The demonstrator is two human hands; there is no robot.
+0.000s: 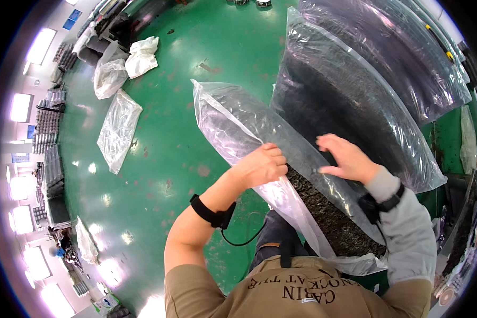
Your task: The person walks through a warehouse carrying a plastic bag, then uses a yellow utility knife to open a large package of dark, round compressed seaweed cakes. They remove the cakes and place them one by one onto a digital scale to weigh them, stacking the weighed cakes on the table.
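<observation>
Under the left hand (pixel 262 165), its grip pinching the clear bag (pixel 238 127); right hand (pixel 347 159) spread flat on it.

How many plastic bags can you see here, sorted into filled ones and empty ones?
Clear bags filled with dark sheets: 3 (one gripped by the left hand and touched by the right hand at, a second, a third)
Empty bags lying on the green floor: 4 ()
Total: 7
</observation>
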